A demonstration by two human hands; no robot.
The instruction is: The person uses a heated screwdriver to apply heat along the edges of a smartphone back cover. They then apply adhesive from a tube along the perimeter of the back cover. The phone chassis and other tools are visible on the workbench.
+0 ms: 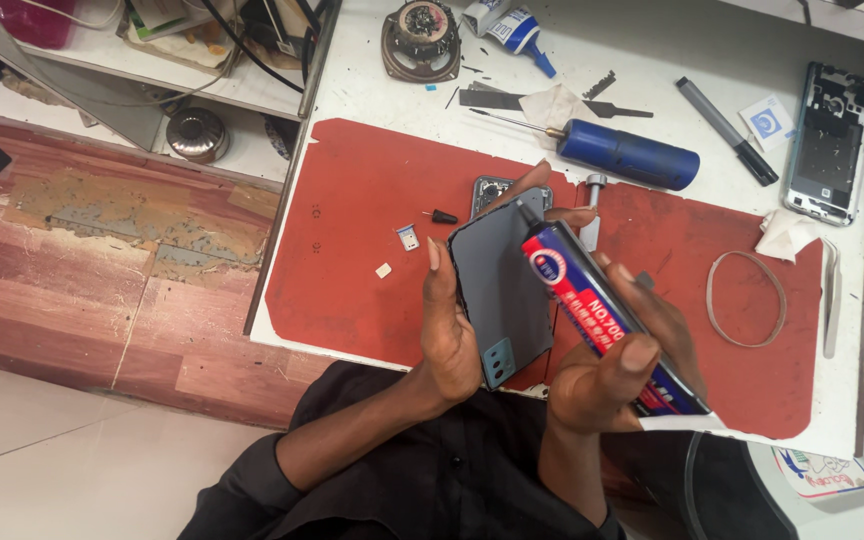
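A red mat (372, 210) is covering the white workbench (652, 60) (worn wooden flooring alongside). The left hand (449, 330) is clasping a grey phone back panel (497, 290) above the mat, while the right hand (617, 365) is gripping a glue tube (597, 315), its nozzle touching the panel's top edge.

We see the mat (372, 250) lying on the desk (652, 40). Above the mat's near half, the left hand (449, 330) holds the phone back cover (497, 290), and the right hand (612, 375) holds the glue tube (592, 310) just right of it, its tip at the cover's far edge. Behind them lies the screwdriver (627, 153), and farther back the speaker (420, 38). At the far right lies the phone frame (832, 140); the elastic band (746, 298) rests on the mat's right part.
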